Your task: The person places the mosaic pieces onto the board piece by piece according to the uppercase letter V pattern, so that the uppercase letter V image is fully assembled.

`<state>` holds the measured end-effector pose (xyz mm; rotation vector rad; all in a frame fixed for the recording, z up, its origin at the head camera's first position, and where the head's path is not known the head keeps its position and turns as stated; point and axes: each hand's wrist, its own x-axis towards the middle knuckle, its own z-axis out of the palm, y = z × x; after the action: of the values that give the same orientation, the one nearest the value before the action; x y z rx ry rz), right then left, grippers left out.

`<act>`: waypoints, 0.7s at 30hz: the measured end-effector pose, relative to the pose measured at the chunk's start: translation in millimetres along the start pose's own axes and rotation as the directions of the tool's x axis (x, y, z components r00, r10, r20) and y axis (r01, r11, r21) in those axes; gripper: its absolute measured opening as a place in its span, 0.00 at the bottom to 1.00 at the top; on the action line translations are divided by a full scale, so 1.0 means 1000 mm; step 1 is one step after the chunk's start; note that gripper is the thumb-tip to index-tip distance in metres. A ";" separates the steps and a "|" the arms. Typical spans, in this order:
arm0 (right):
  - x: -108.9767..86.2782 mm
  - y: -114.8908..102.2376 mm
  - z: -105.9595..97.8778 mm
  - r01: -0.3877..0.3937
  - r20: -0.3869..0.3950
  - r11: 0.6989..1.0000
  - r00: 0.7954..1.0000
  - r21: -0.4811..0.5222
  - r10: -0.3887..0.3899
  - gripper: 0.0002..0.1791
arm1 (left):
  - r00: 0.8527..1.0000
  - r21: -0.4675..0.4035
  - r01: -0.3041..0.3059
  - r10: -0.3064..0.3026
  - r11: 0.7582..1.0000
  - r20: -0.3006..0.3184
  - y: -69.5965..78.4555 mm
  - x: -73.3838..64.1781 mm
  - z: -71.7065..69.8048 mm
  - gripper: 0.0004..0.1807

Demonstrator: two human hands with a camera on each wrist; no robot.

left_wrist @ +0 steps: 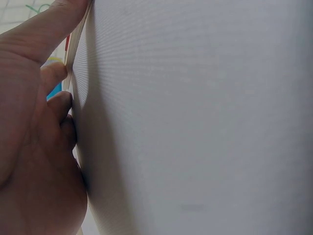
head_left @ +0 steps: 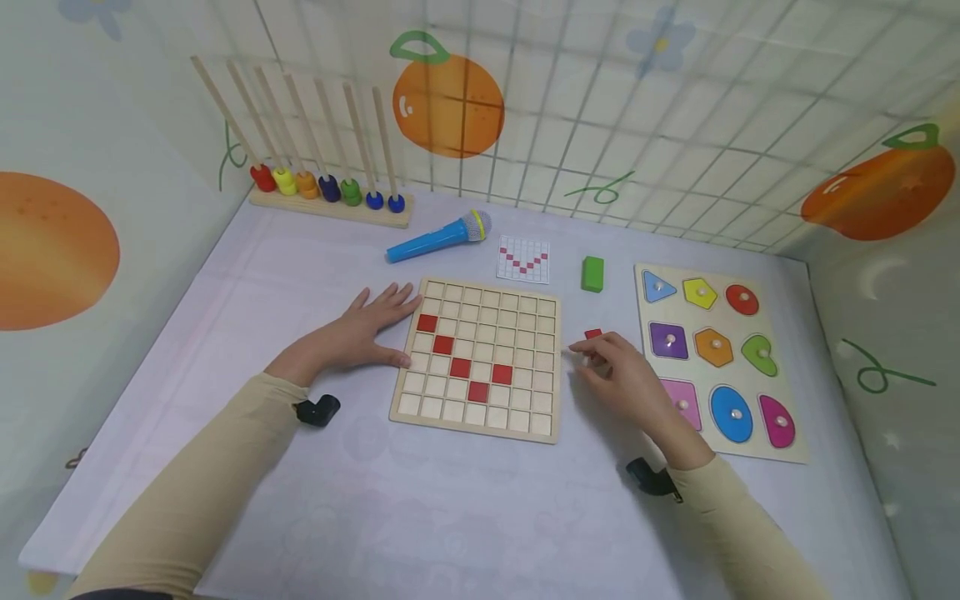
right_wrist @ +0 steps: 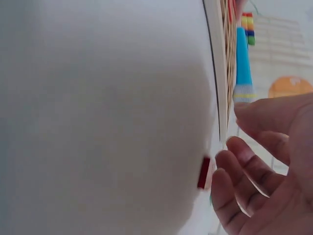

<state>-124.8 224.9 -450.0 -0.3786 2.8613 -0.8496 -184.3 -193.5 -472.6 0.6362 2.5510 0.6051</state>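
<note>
A square wooden grid board [head_left: 472, 430] lies on the table, with several red tiles [head_left: 460, 367] set in its cells. My left hand [head_left: 356, 333] lies spread at the board's left edge, the thumb and a fingertip at the frame. Just off the right edge, my right hand [head_left: 626, 379] hovers low with loosely bent fingers. Nothing shows between its thumb and fingers in the right wrist view. A loose red tile [right_wrist: 204, 172] sits on the tablecloth close by its fingertips; in the head view, the hand partly covers the spot.
Behind the board lie a blue toy microphone [head_left: 431, 242], a pattern card [head_left: 523, 259] with a red V and a green block [head_left: 592, 274]. A shape puzzle [head_left: 780, 354] is at right, partly behind the right hand. A peg stand [head_left: 330, 210] with coloured rings stands back left.
</note>
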 end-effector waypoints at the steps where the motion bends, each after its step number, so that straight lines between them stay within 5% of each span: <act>1: 0.000 0.002 -0.002 -0.011 -0.005 1.000 1.000 -0.005 0.011 0.17 | 1.000 -0.002 0.001 -0.001 1.000 0.002 0.000 0.000 0.000 0.60; 10: 0.000 0.017 -0.013 -0.110 0.001 0.993 0.994 -0.036 0.110 0.19 | 1.000 -0.001 0.008 -0.008 1.000 0.011 0.001 0.000 0.000 0.60; 21: 0.002 0.022 -0.006 -0.106 0.017 0.994 0.994 -0.031 0.107 0.19 | 1.000 0.007 0.017 -0.017 1.000 0.017 -0.001 0.002 0.001 0.60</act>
<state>-132.6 245.3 -457.3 -0.2334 2.8500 -0.7814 -185.9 -192.9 -474.1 0.6194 2.5412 0.5825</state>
